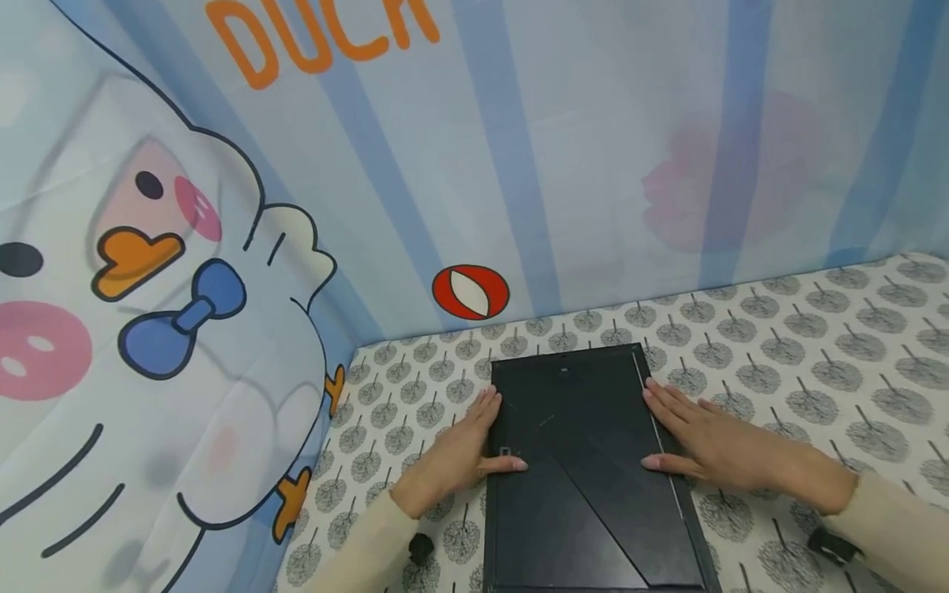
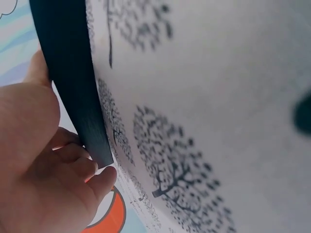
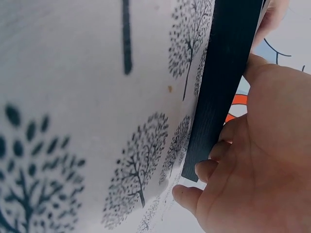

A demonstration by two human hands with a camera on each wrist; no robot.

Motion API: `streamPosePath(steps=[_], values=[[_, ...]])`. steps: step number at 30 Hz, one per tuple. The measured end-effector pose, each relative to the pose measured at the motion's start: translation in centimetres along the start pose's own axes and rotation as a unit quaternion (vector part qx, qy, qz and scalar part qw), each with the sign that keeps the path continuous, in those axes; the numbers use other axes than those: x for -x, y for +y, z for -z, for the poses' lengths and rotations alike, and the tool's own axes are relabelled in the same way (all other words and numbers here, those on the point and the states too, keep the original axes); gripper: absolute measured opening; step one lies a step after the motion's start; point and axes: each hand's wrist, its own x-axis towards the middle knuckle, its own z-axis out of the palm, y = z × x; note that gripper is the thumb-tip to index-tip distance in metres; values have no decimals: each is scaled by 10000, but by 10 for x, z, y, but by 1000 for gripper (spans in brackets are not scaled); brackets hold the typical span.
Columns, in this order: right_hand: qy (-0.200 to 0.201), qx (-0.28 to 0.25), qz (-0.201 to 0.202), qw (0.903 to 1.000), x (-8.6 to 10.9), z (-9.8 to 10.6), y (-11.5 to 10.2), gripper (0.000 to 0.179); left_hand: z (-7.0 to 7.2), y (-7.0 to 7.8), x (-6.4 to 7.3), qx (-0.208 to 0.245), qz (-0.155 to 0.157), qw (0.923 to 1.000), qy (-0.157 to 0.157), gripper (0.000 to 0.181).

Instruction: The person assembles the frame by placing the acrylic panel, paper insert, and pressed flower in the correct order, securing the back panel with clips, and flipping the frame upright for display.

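A black picture frame (image 1: 571,420) lies on the cloth with its back facing up. A diagonal seam crosses the lower part of the backing, and a small metal hanger sits near the top edge. My left hand (image 1: 455,449) holds its left side, thumb over the backing and fingers along the outer edge. On the opposite side, my right hand (image 1: 715,441) holds it the same way. Fingertips meet the dark side of the frame (image 2: 73,82) in the left wrist view. The right wrist view shows the other side of the frame (image 3: 226,77) beside the right fingers.
A white cloth (image 1: 801,329) printed with grey trees covers the table. Behind it hangs a blue striped curtain (image 1: 593,165) with a large cartoon duck (image 1: 245,445) at left. Small dark objects sit by each wrist, one at the left cuff (image 1: 421,548), another at the right (image 1: 834,545).
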Motion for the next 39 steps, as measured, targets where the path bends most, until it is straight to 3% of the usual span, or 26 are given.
streamPosePath(steps=[10,18,28,32,35,39], values=[[-74,-49,72,9999,-3,-1,-2,97,3,0,1,-214,-333,9990,200,111],[-42,-106,175,9998,-2,-5,1,97,6,0,-1,-798,-398,9958,193,112],[-71,-41,112,9999,-2,2,1,97,14,3,-7,-1993,-892,9748,461,109],[-29,5,122,9999,-3,5,0,97,16,4,-8,-2270,-960,9675,565,108],[-40,-20,153,9999,-3,5,-1,97,15,2,-8,-2174,-920,9702,537,107],[-76,-78,162,9998,-3,3,-1,97,10,0,-7,-1499,-696,9858,311,107]])
